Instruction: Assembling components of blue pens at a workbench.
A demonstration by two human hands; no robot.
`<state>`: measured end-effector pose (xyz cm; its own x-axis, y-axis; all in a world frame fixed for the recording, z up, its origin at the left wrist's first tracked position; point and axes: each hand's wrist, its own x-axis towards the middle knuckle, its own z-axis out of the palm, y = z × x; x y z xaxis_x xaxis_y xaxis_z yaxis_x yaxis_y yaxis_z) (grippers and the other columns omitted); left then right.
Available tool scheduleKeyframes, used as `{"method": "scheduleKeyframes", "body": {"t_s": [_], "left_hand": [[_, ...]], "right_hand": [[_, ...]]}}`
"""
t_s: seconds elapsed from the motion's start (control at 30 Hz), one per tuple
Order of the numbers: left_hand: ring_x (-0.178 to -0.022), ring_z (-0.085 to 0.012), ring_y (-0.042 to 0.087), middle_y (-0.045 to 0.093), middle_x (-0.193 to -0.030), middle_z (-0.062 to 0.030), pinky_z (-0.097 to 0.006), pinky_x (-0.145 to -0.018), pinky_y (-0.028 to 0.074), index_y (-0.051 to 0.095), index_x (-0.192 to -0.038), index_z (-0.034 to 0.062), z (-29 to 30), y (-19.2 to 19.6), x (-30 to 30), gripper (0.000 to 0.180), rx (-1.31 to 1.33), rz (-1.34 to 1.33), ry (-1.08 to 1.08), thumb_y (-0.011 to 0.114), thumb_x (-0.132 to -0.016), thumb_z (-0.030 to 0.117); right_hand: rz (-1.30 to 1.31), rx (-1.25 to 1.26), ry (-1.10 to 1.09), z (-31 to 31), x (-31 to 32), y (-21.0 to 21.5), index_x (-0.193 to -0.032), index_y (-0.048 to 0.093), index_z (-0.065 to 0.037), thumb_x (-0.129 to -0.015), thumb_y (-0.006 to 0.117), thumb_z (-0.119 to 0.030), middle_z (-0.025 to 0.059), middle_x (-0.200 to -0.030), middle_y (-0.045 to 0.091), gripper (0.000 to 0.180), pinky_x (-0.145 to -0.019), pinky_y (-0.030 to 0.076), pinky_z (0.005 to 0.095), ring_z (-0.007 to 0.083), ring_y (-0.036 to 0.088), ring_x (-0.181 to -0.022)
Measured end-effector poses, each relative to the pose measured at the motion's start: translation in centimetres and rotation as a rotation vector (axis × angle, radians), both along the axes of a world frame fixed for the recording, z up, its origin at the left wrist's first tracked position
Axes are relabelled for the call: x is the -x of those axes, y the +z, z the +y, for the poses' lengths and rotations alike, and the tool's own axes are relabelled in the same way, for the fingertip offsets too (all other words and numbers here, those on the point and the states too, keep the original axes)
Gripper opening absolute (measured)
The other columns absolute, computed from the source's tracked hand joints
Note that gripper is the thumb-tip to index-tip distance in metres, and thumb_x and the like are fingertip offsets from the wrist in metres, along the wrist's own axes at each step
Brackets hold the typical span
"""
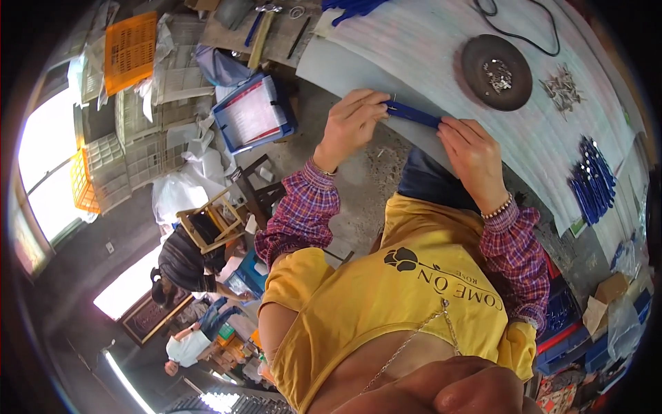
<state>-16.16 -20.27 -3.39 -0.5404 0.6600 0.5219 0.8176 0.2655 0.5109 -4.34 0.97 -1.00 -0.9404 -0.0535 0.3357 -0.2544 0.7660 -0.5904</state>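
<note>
A narrow dark-blue strap point(412, 114) stretches between my two hands over the near edge of the table. My left hand point(353, 127) pinches its left end, where a thin metal piece sticks up by the fingertips. The other end is gripped between thumb and fingers of my right hand point(474, 157). Beyond the strap, a round dark bowl point(476, 86) holds small shiny metal parts point(499, 74). Right of the bowl lies a loose pile of slim metal pieces point(563, 90). A bundle of blue straps with metal ends point(592, 183) rests farther right on the table.
A whitish sheet point(414, 62) covers the table, with a black cord point(531, 7) at the back. Left are a hammer point(262, 31), a blue crate point(255, 114), a wooden stool point(214, 224) and stacked baskets point(131, 48). Two people point(186, 259) are in the lower left background.
</note>
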Motion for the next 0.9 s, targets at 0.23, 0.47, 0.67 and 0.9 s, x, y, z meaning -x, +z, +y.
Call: {"method": "scheduleKeyframes", "body": {"t_s": [0.23,0.47,0.67,0.9], "left_hand": [[-0.085,-0.025,0.063,0.068,-0.092,-0.0091,-0.031,-0.068,0.052,0.061,-0.078,0.0012,2.5,-0.9,-2.0,0.019,-0.057,-0.018,-0.045,0.067,-0.062,-0.009],[-0.084,-0.0247,0.063,0.068,-0.091,-0.0089,-0.03,-0.068,0.052,0.061,-0.077,0.0011,1.6,0.1,-1.1,0.018,-0.031,-0.019,-0.04,0.067,-0.063,-0.008],[-0.084,-0.0231,0.063,0.068,-0.091,-0.0083,-0.03,-0.069,0.053,0.063,-0.078,0.0004,1.3,-0.6,-1.5,0.018,-0.039,-0.018,-0.008,0.065,-0.063,-0.009],[-0.085,-0.025,0.063,0.068,-0.091,-0.0079,-0.032,-0.07,0.052,0.064,-0.083,0.001,3.5,-0.5,-2.5,0.019,-0.057,-0.106,-0.08,0.066,-0.065,-0.006]], "right_hand": [[-0.034,-0.051,-0.088,1.9,-2.4,0.5,-0.084,0.064,0.001,-0.072,0.066,-0.001,0.0092,-0.092,0.066,0.013,-0.07,0.051,0.0331,0.0243,0.061,-0.082],[-0.015,-0.034,-0.066,1.2,-1.7,0.5,-0.085,0.064,0.001,-0.072,0.067,-0.001,0.0088,-0.092,0.066,0.013,-0.07,0.051,0.0332,0.0242,0.061,-0.082],[-0.017,-0.042,-0.057,1.0,-1.7,0.2,-0.085,0.064,0.001,-0.072,0.067,-0.001,0.0082,-0.093,0.066,0.014,-0.069,0.051,0.0334,0.0243,0.061,-0.082],[-0.041,-0.057,-0.16,2.3,-3.5,0.8,-0.083,0.064,0.0,-0.072,0.067,0.0,0.0078,-0.091,0.066,0.011,-0.07,0.051,0.0328,0.0245,0.062,-0.081]]}}
